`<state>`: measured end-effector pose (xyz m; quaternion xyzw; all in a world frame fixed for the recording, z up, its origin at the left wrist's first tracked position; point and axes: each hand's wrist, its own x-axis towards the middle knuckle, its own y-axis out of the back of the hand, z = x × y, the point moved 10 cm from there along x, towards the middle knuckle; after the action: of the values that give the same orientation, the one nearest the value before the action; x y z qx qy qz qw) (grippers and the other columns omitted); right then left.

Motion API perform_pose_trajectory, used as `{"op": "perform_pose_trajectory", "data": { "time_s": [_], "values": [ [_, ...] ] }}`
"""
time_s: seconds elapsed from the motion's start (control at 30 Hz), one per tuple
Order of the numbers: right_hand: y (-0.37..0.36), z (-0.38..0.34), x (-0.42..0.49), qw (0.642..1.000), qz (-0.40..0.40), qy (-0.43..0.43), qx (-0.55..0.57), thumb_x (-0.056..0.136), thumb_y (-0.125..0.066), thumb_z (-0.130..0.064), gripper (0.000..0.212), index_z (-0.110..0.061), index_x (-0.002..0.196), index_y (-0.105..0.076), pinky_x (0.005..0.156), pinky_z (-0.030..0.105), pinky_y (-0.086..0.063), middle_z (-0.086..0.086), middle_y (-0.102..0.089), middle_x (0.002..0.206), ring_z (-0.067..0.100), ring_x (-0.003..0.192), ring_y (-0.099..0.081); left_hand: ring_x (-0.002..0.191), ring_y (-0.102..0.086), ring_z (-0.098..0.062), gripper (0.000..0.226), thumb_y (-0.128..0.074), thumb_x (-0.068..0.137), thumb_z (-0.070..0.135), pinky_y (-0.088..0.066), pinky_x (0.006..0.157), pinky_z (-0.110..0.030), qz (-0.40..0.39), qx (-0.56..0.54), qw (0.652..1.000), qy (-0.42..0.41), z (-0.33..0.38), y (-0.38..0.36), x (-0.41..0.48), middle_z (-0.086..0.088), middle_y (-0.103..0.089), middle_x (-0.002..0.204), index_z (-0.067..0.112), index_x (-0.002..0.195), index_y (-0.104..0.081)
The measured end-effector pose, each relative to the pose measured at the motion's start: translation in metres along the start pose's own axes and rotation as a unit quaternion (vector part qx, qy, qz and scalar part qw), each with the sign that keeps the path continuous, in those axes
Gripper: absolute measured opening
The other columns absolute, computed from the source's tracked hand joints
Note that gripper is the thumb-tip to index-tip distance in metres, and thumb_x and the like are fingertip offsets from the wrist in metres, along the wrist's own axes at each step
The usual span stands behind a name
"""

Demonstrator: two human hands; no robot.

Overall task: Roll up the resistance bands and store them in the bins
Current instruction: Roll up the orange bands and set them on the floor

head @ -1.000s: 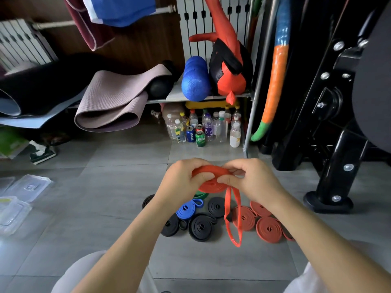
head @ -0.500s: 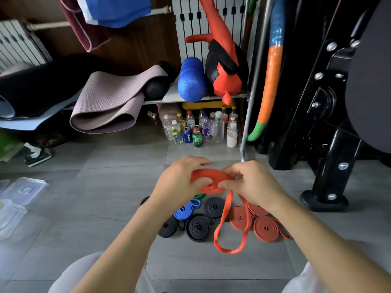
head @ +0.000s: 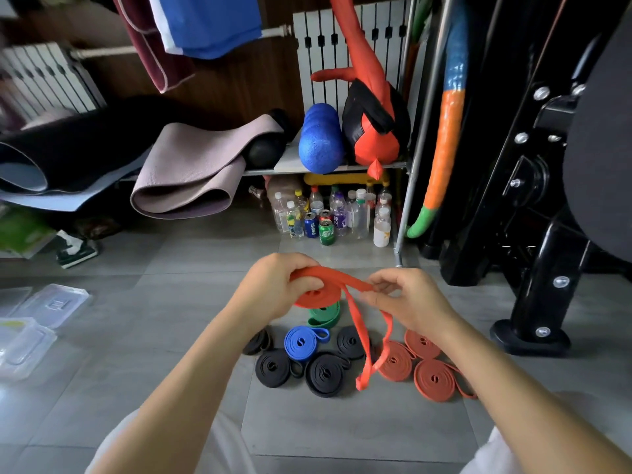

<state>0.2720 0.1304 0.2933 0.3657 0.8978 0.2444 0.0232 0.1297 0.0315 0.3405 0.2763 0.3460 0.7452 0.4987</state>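
While clamping the half-wound orange band [head: 319, 295] in the left hand [head: 273, 292] above the rolled bands [head: 325, 372] on the floor [head: 136, 336], pinched its tail with the right hand [head: 407, 299]. Judged light, soft, springy; best held flat across the coil.

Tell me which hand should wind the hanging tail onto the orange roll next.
Right. The right hand pinches the tail where it leaves the orange roll, and the rest hangs just below it. The left hand is occupied gripping the roll.
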Motion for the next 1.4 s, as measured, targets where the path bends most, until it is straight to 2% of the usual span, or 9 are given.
{"op": "perform_pose_trajectory", "data": {
  "time_s": [0.1, 0.23, 0.4, 0.67, 0.8, 0.93, 1.07, 1.23, 1.4],
  "values": [
    [0.003, -0.026, -0.007, 0.984, 0.04, 0.1, -0.143, 0.081, -0.058, -0.037, 0.018, -0.035, 0.094, -0.071, 0.068, 0.031, -0.049, -0.011, -0.063, 0.073, 0.01, 0.069, -0.062, 0.075, -0.059, -0.003, 0.011, -0.069, 0.081, 0.023, -0.044, 0.069, -0.013, 0.015, 0.015, 1.0, -0.002, 0.002, 0.018, -0.005, 0.019, -0.064, 0.076, 0.027, 0.091, -0.071],
    [-0.003, -0.057, -0.021, 0.887, 0.132, 0.205, -0.391, 0.07, -0.068, -0.014, 0.018, -0.018, 0.087, -0.073, 0.056, 0.029, -0.049, 0.0, -0.062, 0.066, 0.024, 0.055, -0.062, 0.068, -0.056, 0.005, 0.01, -0.07, 0.08, 0.018, -0.039, 0.063, -0.008, 0.054, 0.005, 0.998, -0.015, 0.012, 0.049, -0.015, 0.02, -0.061, 0.072, 0.024, 0.088, -0.071],
    [0.014, -0.011, -0.018, 0.852, 0.07, 0.027, -0.519, 0.092, -0.042, -0.028, 0.024, -0.029, 0.105, -0.062, 0.061, 0.026, -0.046, -0.008, -0.065, 0.099, 0.017, 0.088, -0.067, 0.073, -0.063, -0.014, 0.01, -0.071, 0.078, 0.014, -0.048, 0.07, -0.029, 0.108, 0.001, 0.994, 0.003, 0.004, 0.101, -0.033, 0.003, -0.07, 0.077, 0.021, 0.085, -0.072],
    [0.045, 0.04, -0.043, 0.852, 0.044, -0.117, -0.508, 0.092, -0.045, -0.023, 0.024, -0.025, 0.102, -0.067, 0.072, 0.03, -0.048, 0.001, -0.066, 0.102, 0.026, 0.096, -0.063, 0.076, -0.065, -0.014, 0.015, -0.07, 0.079, 0.01, -0.05, 0.075, -0.027, 0.163, -0.048, 0.984, 0.044, -0.026, 0.142, -0.057, -0.001, -0.072, 0.079, 0.023, 0.086, -0.072],
    [0.065, 0.07, -0.056, 0.872, 0.059, -0.2, -0.442, 0.09, -0.048, -0.016, 0.019, -0.015, 0.095, -0.066, 0.069, 0.033, -0.046, 0.011, -0.066, 0.091, 0.034, 0.088, -0.063, 0.058, -0.062, 0.005, 0.017, -0.069, 0.081, 0.007, -0.05, 0.061, -0.01, 0.201, -0.109, 0.971, 0.063, -0.044, 0.156, -0.067, 0.008, -0.068, 0.073, 0.019, 0.093, -0.07],
    [0.077, 0.094, -0.076, 0.878, 0.059, -0.24, -0.41, 0.09, -0.047, -0.015, 0.019, -0.015, 0.08, -0.062, 0.06, 0.03, -0.045, 0.002, -0.056, 0.068, 0.025, 0.068, -0.058, 0.057, -0.061, 0.003, 0.018, -0.068, 0.082, 0.007, -0.052, 0.061, -0.017, 0.215, -0.119, 0.965, 0.094, -0.065, 0.166, -0.073, 0.01, -0.069, 0.067, 0.017, 0.097, -0.07],
    [0.079, 0.111, -0.089, 0.905, 0.043, -0.254, -0.339, 0.09, -0.056, -0.016, 0.014, -0.015, 0.081, -0.066, 0.07, 0.032, -0.046, 0.006, -0.064, 0.077, 0.027, 0.077, -0.059, 0.051, -0.059, 0.008, 0.018, -0.068, 0.082, 0.005, -0.049, 0.053, -0.009, 0.218, -0.123, 0.962, 0.111, -0.078, 0.165, -0.078, 0.021, -0.065, 0.055, 0.021, 0.09, -0.067],
    [0.079, 0.128, -0.104, 0.901, 0.023, -0.287, -0.324, 0.089, -0.057, -0.021, 0.015, -0.013, 0.078, -0.065, 0.064, 0.03, -0.045, 0.004, -0.064, 0.072, 0.023, 0.071, -0.059, 0.071, -0.064, -0.015, 0.022, -0.069, 0.081, 0.003, -0.052, 0.074, -0.033, 0.159, -0.116, 0.975, 0.098, -0.062, 0.14, -0.073, -0.002, -0.071, 0.075, 0.024, 0.079, -0.069],
    [0.056, 0.137, -0.113, 0.881, -0.074, -0.302, -0.355, 0.082, -0.066, -0.032, 0.02, -0.017, 0.069, -0.061, 0.056, 0.026, -0.039, -0.001, -0.06, 0.064, 0.016, 0.064, -0.058, 0.072, -0.063, -0.014, 0.011, -0.07, 0.081, 0.006, -0.053, 0.077, -0.037, 0.083, -0.09, 0.99, 0.075, -0.032, 0.104, -0.062, -0.01, -0.073, 0.082, 0.015, 0.086, -0.071]
  ]
}}
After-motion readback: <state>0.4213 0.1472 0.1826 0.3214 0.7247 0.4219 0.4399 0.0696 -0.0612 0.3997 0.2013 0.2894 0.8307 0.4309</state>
